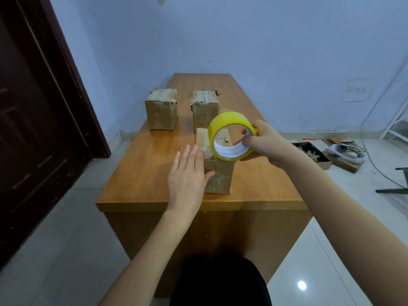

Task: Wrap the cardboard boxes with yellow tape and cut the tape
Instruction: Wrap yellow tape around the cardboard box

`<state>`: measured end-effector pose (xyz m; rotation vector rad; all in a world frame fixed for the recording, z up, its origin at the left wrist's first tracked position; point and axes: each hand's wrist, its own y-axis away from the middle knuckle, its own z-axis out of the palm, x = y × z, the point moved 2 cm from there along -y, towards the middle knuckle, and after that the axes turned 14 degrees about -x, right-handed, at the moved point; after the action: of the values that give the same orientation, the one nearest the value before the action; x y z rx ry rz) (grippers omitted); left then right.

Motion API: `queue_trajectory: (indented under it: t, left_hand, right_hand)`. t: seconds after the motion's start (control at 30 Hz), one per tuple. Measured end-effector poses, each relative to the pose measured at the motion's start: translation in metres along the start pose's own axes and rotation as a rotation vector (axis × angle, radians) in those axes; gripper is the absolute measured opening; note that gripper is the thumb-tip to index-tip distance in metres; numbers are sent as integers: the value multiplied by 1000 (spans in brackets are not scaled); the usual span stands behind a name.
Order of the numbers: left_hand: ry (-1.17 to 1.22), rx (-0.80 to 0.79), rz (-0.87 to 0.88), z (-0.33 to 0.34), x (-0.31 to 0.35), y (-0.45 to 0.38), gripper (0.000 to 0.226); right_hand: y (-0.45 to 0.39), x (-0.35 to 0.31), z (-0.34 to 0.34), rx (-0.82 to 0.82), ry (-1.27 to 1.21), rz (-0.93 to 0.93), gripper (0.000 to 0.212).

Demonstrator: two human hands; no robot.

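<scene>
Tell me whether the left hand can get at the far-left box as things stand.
Probably yes. The left hand is open and holds nothing, resting flat against the near box; bare table lies between it and the far-left box.

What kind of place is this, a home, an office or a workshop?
Probably a plain spare room used for packing: a bare wooden desk against a painted wall, a tiled floor, and an open box of scraps beside loose cables on the floor.

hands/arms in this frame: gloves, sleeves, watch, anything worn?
Nothing worn that shows. The left hand and right hand are both bare, with no gloves, rings, watch or bands visible. Both forearms are bare to the bottom edge of the frame, with no sleeve in view. No markings or cables on them.
</scene>
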<state>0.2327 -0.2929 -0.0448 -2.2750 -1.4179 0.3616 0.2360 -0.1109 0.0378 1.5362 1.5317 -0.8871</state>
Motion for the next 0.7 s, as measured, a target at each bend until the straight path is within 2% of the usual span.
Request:
queue_trajectory:
  t: [0.1, 0.2, 0.27, 0.37, 0.47, 0.53, 0.6, 0.7]
  left_hand:
    - [45, -31, -24, -6, 5, -2, 55]
    - [61, -41, -50, -11, 10, -5, 61]
    - [57, -47, 9, -12, 14, -7, 66]
    - [72, -42, 86, -8, 15, -6, 58]
    - [68, -32, 108, -6, 12, -5, 55]
    - [57, -24, 120, -6, 9, -5, 55]
    - [67, -20, 129, -6, 7, -5, 56]
    - [87, -38, 132, -5, 8, -4, 57]
  right_hand:
    - [-1, 9, 4, 27, 1, -25, 14]
    - [-2, 16, 11, -35, 28, 0, 21]
    - [-3, 19, 13, -28, 12, -3, 20]
    - [-2, 19, 11, -4, -33, -6, 12]
    - [2, 12, 8, -72, -91, -13, 4]
    - [4, 10, 6, -120, -128, -12, 10]
    - [4, 12, 4, -143, -213, -2, 9]
    - [4, 25, -1, -113, -457, 19, 20]
